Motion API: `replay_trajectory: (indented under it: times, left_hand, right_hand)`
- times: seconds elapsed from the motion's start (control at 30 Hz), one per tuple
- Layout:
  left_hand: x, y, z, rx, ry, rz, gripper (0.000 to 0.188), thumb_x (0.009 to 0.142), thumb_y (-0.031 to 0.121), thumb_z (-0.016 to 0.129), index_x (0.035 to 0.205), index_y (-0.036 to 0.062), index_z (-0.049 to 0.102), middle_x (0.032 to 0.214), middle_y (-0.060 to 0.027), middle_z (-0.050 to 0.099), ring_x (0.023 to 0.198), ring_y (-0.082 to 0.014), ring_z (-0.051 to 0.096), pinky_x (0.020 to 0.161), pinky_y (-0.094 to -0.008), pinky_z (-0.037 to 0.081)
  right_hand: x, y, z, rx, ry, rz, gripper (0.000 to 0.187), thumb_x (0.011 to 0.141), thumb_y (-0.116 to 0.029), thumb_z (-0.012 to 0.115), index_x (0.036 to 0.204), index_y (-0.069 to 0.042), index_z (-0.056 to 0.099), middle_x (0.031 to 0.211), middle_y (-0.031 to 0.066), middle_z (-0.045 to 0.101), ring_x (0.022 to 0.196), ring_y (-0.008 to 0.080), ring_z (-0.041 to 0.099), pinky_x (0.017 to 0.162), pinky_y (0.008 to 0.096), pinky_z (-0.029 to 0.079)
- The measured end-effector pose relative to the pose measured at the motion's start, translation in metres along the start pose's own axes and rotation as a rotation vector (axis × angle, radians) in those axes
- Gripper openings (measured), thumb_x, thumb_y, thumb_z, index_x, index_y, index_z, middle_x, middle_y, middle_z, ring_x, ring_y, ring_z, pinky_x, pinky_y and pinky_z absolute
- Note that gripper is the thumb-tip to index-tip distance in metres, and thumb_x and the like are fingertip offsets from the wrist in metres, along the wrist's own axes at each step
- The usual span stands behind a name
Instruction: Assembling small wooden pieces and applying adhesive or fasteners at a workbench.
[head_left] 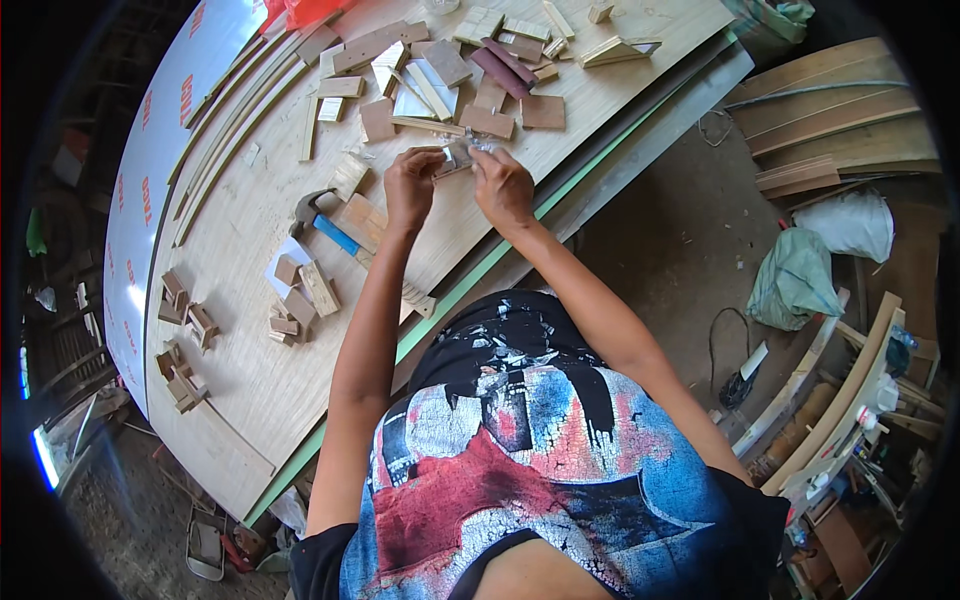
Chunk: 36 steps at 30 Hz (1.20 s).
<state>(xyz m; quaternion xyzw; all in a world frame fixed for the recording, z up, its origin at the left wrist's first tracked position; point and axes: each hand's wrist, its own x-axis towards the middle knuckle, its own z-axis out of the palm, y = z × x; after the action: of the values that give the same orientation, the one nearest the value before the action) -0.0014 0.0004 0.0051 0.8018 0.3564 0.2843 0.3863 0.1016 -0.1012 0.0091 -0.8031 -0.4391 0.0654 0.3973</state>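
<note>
Over the near edge of the worktable, my left hand [412, 188] and my right hand [503, 188] are close together with fingers pinched. Between them is a small crinkled, greyish see-through packet [460, 155]; its contents are too small to make out. Just beyond the fingers lie reddish-brown wood blocks [487, 123] and thin wood strips. A claw hammer with a blue handle [335, 236] rests to the left of my left forearm. Beside it are a pale wood block [350, 176] and a flat brown piece [365, 222], partly behind my arm.
Small assembled wood pieces [185, 380] stand at the table's left end, near a group of loose blocks [318, 288]. Long strips [240, 130] lie along the far side. Right of the table are sacks [797, 280], curved boards [830, 100] and a cable on the floor.
</note>
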Motion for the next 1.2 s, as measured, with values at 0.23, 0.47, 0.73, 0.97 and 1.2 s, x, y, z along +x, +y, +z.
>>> replay_trajectory:
  times: [0.23,0.47,0.73,0.97,1.2]
  left_hand:
    - [0.027,-0.013,-0.014,-0.064,-0.186,-0.209,0.016,0.073,0.001,0.058,0.087,0.0045,0.066,0.077,-0.0091,0.065,0.069,-0.0129,0.060,0.063,-0.0251,0.046]
    - [0.028,-0.014,-0.012,-0.069,-0.106,-0.217,0.015,0.074,0.006,0.061,0.089,0.0037,0.065,0.078,-0.0084,0.063,0.065,-0.0149,0.058,0.059,-0.0266,0.046]
    - [0.013,-0.003,-0.016,0.117,-0.226,0.174,0.046,0.060,0.006,0.070,0.103,0.0038,0.056,0.100,-0.0115,0.055,0.089,-0.0264,0.053,0.078,-0.0334,0.044]
    - [0.010,0.020,-0.013,-0.165,-0.209,-0.281,0.024,0.070,-0.002,0.063,0.093,0.0011,0.056,0.089,-0.0077,0.060,0.083,-0.0159,0.057,0.072,-0.0270,0.045]
    - [-0.006,0.018,-0.008,-1.016,-0.204,-0.280,0.022,0.074,-0.003,0.061,0.094,0.0011,0.055,0.090,-0.0051,0.060,0.084,-0.0124,0.057,0.078,-0.0258,0.046]
  right_hand:
    - [0.001,-0.005,0.008,-0.009,-0.082,-0.031,0.020,0.072,-0.007,0.055,0.091,-0.002,0.061,0.078,0.0163,0.057,0.071,0.0316,0.057,0.063,0.0377,0.047]
    - [-0.001,-0.008,0.001,0.065,-0.124,0.017,0.021,0.072,-0.006,0.055,0.091,0.001,0.061,0.081,0.0179,0.059,0.074,0.0324,0.057,0.067,0.0376,0.047]
    - [0.001,-0.006,-0.002,0.098,-0.097,0.054,0.023,0.071,-0.006,0.056,0.092,0.001,0.060,0.081,0.0178,0.059,0.074,0.0327,0.057,0.069,0.0367,0.046]
    - [0.011,-0.006,-0.014,0.063,-0.045,0.133,0.023,0.072,-0.008,0.056,0.093,0.002,0.060,0.088,0.0180,0.058,0.079,0.0325,0.056,0.072,0.0387,0.045]
    - [0.024,-0.015,-0.036,0.207,-0.027,0.183,0.019,0.071,-0.007,0.058,0.088,0.002,0.060,0.077,0.0175,0.060,0.068,0.0319,0.058,0.063,0.0366,0.045]
